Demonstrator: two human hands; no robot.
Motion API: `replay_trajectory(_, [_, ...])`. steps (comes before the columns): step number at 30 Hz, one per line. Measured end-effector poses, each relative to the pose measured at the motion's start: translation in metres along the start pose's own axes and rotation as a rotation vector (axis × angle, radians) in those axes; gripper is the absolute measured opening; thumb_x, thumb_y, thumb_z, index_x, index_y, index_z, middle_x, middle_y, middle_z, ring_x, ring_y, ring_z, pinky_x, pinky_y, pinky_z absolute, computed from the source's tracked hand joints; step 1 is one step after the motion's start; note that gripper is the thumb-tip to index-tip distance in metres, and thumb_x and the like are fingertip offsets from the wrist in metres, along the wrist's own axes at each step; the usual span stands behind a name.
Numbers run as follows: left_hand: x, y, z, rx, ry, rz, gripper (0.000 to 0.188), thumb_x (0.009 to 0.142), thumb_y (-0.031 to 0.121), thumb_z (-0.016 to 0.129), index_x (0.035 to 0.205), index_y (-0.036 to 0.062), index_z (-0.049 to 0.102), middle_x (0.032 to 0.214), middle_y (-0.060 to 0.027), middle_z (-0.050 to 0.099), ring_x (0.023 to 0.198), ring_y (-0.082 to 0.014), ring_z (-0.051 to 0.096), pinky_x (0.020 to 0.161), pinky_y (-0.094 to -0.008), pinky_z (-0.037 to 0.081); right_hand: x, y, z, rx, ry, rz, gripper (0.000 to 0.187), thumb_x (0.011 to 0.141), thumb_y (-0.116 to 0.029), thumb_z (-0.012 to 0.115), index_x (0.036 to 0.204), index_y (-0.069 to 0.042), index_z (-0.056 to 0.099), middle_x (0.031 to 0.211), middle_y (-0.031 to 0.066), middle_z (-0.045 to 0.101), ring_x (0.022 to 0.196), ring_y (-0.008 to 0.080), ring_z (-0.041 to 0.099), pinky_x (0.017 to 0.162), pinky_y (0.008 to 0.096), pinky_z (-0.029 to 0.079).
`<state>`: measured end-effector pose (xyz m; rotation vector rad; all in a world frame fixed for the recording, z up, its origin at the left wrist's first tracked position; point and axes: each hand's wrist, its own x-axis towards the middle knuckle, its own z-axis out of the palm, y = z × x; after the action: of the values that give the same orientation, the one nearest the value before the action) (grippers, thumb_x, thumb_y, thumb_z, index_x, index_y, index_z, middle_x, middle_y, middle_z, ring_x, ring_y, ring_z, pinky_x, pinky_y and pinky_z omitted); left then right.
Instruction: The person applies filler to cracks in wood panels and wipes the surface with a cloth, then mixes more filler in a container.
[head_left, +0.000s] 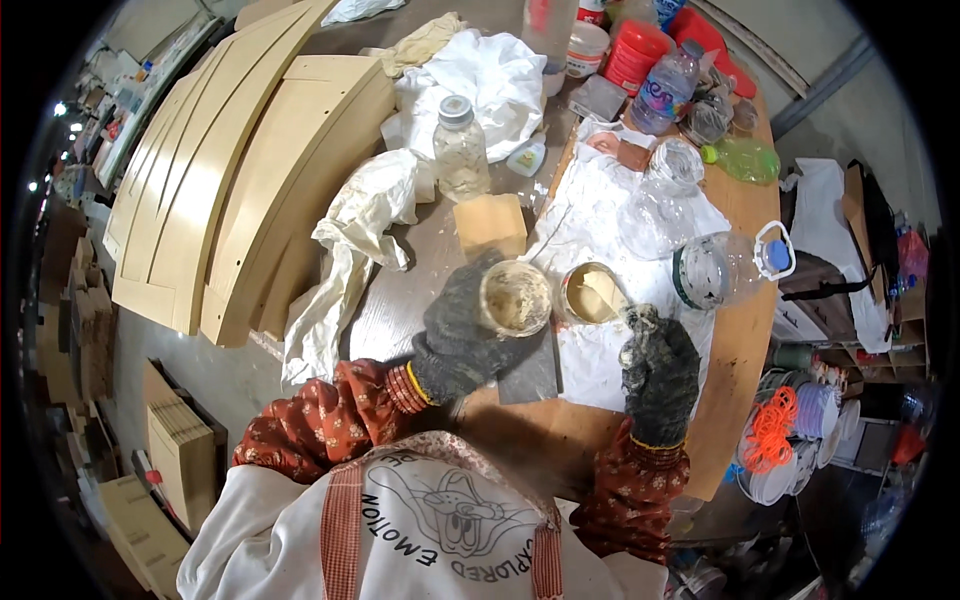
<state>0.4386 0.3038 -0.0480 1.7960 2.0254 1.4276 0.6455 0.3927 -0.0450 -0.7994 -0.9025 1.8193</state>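
My left hand [460,325], in a dark grey work glove, is wrapped round a small round tub [484,300] with cream-coloured paste smeared inside. Just to its right stands a can [569,292] that also contains pale paste. In my right hand [660,365], gloved and spotted with paste, is the end of a thin spatula-like tool [610,293]; its coated tip reaches into the can. The fingers hide most of its handle. Beyond the left hand lies a yellowish block [490,226], and a dark grey sheet [530,375] lies close below the tub.
Curved cream panels [290,150] lean at the left. A lidded jar [460,160] and crumpled white cloth [480,85] stand farther back. At right are a large clear bottle [735,268], several smaller bottles, red containers [636,57] and a white paper sheet [590,375] on the wooden board.
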Motion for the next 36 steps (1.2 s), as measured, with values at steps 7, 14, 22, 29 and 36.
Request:
replay_trajectory(7, [0.016,0.001,0.010,-0.018,-0.129,0.147,0.059,0.075,0.035,0.074,0.117,-0.0009,0.052,0.106,-0.0166,0.059,0.096,-0.0283,0.060,0.083,-0.0363,0.050,-0.009,-0.028,0.021,-0.075,-0.162,0.037,0.027,0.085,0.004,0.051,0.111,0.006,0.056,0.074,0.0073,0.060,0.059,0.0128,0.054,0.047,0.0231,0.043])
replay_trajectory(14, [0.018,0.011,-0.005,-0.202,-0.212,0.095,0.058,0.074,0.028,0.077,0.117,0.0009,0.051,0.101,-0.0116,0.062,0.094,-0.0216,0.061,0.081,-0.0317,0.051,-0.027,-0.050,0.067,-1.026,-0.195,-0.252,0.022,0.086,-0.021,0.060,0.103,-0.008,0.064,0.077,0.0097,0.064,0.065,0.0206,0.061,0.056,0.0325,0.049])
replay_trajectory(22, [0.009,0.002,-0.018,-0.280,-0.272,-0.080,0.077,0.062,0.035,0.083,0.121,0.0011,0.047,0.106,-0.0151,0.059,0.095,-0.0273,0.060,0.084,-0.0365,0.049,-0.034,-0.059,0.092,-1.206,-0.372,-0.346,0.026,0.088,-0.031,0.058,0.106,-0.013,0.062,0.087,0.0108,0.067,0.076,0.0261,0.063,0.069,0.0371,0.050])
replay_trajectory(29, [-0.023,-0.008,-0.018,-0.331,-0.054,-0.108,0.078,0.066,0.029,0.083,0.127,0.0016,0.043,0.116,-0.0145,0.055,0.105,-0.0252,0.056,0.090,-0.0360,0.046,-0.031,-0.041,0.097,-1.620,-0.622,-0.710,0.027,0.086,-0.021,0.058,0.110,-0.010,0.061,0.104,0.0035,0.065,0.082,0.0193,0.064,0.070,0.0324,0.050])
replay_trajectory(36, [-0.038,-0.011,-0.034,-0.353,0.044,-0.112,0.074,0.069,0.027,0.081,0.129,0.0041,0.043,0.120,-0.0159,0.053,0.111,-0.0282,0.054,0.095,-0.0380,0.044,-0.040,-0.055,0.135,-1.448,-0.645,-0.592,0.023,0.087,-0.019,0.061,0.108,-0.009,0.063,0.104,0.0021,0.067,0.084,0.0132,0.065,0.067,0.0251,0.052])
